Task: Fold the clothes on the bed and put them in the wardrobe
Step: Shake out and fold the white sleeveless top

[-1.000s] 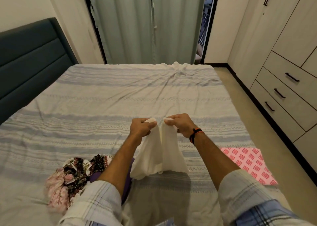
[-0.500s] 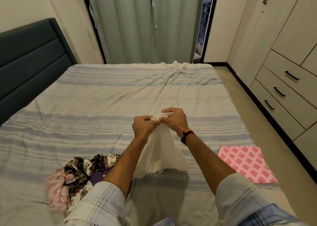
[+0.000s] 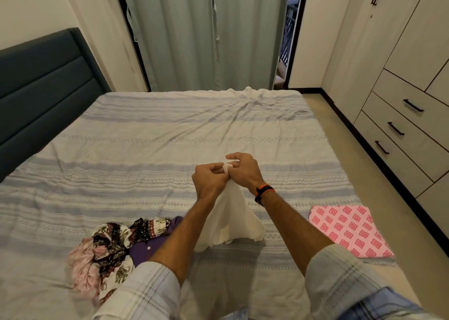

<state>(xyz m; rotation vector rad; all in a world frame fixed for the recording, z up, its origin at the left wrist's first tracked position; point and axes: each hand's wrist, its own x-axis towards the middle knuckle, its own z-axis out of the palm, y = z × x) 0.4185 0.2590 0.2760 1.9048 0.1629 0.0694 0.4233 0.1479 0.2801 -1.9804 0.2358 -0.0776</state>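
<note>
Both hands' [image 3: 211, 178] [image 3: 243, 170] grip pinches the white cloth's [image 3: 230, 220] top; it hangs lengthwise downward.

1. Cloth [image 3: 230, 220]: plain white.
2. Bed [image 3: 145, 154] cover: pale grey with blue-grey stripes and zigzags.
3. Folded piece [image 3: 349, 229], right edge: pink with red squares.
4. Pile [image 3: 109, 247], near edge: pink, black floral, purple.
5. Headboard [image 3: 41, 89]: dark teal.

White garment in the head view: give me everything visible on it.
The white garment is plain, thin, soft-looking cloth with no print. It hangs in the air above the striped bedsheet, bunched at the top and flaring to a loose, wavy lower edge. The left hand and right hand pinch its top corners together, side by side. Its type and any seams cannot be told.
</note>
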